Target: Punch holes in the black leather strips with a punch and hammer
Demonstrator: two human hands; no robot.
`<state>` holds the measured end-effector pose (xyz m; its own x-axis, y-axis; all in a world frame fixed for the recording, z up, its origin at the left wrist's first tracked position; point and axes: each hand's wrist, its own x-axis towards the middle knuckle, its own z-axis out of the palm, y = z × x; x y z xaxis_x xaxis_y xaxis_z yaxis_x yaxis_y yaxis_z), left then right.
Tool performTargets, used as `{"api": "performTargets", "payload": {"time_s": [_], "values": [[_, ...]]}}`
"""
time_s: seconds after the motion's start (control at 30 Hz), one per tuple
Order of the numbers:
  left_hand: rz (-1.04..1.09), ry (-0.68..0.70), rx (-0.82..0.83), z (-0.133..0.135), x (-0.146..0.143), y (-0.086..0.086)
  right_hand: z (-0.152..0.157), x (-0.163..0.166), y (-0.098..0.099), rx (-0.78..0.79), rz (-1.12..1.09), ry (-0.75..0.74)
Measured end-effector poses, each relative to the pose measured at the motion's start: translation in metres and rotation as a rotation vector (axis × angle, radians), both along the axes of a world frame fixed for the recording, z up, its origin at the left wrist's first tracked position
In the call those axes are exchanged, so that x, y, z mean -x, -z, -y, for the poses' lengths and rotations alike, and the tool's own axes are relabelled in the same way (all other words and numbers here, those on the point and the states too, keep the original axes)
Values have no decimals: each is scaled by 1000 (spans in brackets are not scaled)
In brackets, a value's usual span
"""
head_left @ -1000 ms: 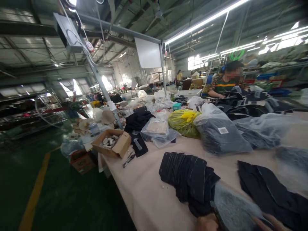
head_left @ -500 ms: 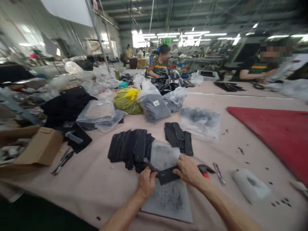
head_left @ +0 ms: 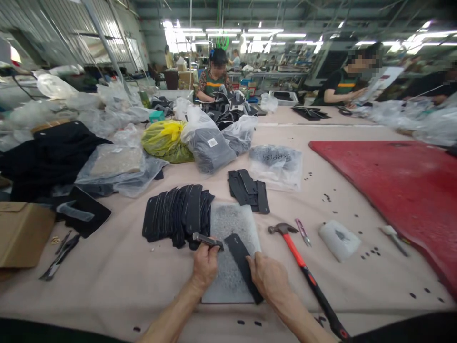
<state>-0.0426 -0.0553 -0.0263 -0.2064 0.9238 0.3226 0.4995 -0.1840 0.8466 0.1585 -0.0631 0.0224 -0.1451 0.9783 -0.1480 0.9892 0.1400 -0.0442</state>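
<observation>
Left forearm (head_left: 174, 307) and right forearm (head_left: 302, 319), bare, converge toward the far side; left hand (head_left: 205, 264) curled in a grip, right hand (head_left: 269, 276) back upward.

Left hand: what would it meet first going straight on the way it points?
The left hand would probably meet the small black pile just beyond the mat, though the hand's height is unclear.

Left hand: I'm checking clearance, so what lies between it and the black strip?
In the head view, only speckled grey board lies between the left hand and the black strip; the metal tool in that hand juts partly across.
</observation>
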Motion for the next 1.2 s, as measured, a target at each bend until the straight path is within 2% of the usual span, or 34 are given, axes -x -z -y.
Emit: {"api": "performTargets", "payload": {"time_s": [0.2,0.33,0.43,0.53,0.7,0.8,0.93,1.2], "values": [[-7,63,91,-14,-9,-15,8,21,5,-59,-74,84],[-11,156,148,-26,-18,-23,9,16,6,-241,-195,-10],[-29,170,175,-32,-24,-22,10,10,11,-304,-318,-83],[-32,165,174,-38,-29,-21,12,12,18,-314,-374,-89],[-18,200,143,-50,-35,-21,19,30,29,-327,-412,16],[-23,236,149,-52,-36,-20,21,36,29,-318,-433,71],[-29,277,138,-51,-35,-18,20,32,26,-291,-458,62],[-92,263,108,-50,-40,-20,19,28,25,-280,-474,59]]}}
